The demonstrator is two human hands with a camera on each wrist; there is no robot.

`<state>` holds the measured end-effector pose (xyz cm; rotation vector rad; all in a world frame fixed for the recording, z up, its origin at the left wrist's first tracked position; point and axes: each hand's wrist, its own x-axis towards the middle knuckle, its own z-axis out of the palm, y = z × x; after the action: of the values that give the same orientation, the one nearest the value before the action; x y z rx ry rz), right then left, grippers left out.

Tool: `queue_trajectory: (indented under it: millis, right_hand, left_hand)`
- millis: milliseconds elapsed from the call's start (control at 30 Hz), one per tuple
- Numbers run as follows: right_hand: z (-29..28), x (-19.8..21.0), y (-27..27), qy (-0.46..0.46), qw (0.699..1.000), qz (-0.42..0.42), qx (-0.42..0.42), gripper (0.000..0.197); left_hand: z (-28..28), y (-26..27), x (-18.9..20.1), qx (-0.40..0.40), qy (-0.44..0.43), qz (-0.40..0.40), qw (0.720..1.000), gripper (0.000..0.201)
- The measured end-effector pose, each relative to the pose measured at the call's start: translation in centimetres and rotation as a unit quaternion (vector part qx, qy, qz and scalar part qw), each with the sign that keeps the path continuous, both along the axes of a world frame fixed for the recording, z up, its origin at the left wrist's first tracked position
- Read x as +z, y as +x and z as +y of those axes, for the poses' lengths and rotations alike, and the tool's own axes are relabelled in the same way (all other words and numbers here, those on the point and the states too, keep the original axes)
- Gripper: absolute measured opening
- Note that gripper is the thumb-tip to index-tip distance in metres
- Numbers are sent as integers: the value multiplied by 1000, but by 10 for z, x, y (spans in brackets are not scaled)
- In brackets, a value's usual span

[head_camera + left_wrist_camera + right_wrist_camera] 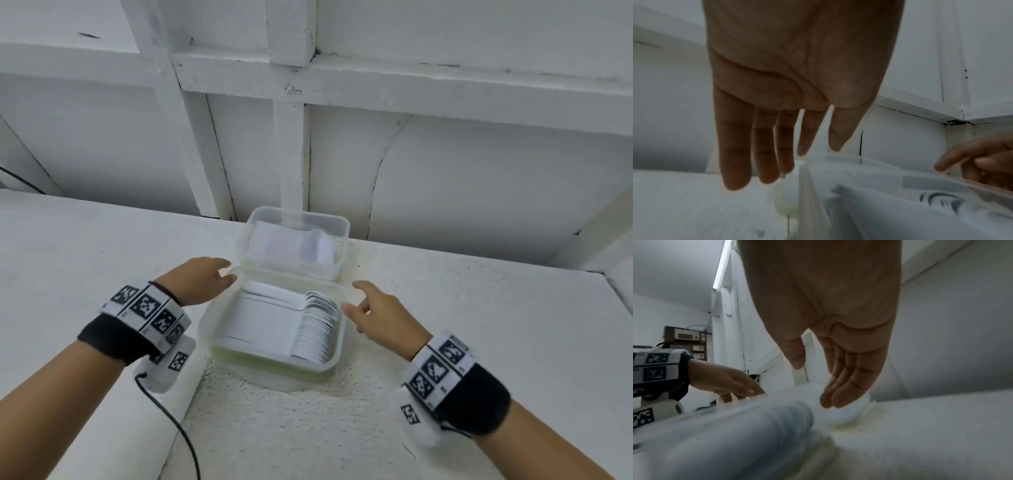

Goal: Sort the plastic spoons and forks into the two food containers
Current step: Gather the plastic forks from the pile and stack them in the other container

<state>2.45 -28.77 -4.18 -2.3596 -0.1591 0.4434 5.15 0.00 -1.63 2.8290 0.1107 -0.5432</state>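
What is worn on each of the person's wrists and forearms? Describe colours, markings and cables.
Both forearms are bare. The left hand and right hand each have a black wristband, a white band of square black-and-white markers, and a white camera block. A black cable trails from the left block.

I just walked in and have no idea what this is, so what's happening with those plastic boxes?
A person is sorting white plastic cutlery into two clear containers on a white table. The near container holds a neat stack of spoons; the far container behind it also holds cutlery, too blurred to identify. The left hand and the right hand are open on either side of the near container, holding nothing.
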Motion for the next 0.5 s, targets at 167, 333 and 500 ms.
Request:
queue_trajectory:
  millis: [167,333,500]
  right_hand:
    - [18,-15,-25,167,980,55,-90,39]
    - [-7,1,-33,176,975,1,-134,43]
    - [-74,12,-58,152,965,-64,-204,41]
  left_hand:
    - [-3,-22,-21,98,-90,-52,990,40]
    - [-29,-41,-7,101,-154,-124,975,36]
    - [-90,-64,6,70,-264,-139,952,37]
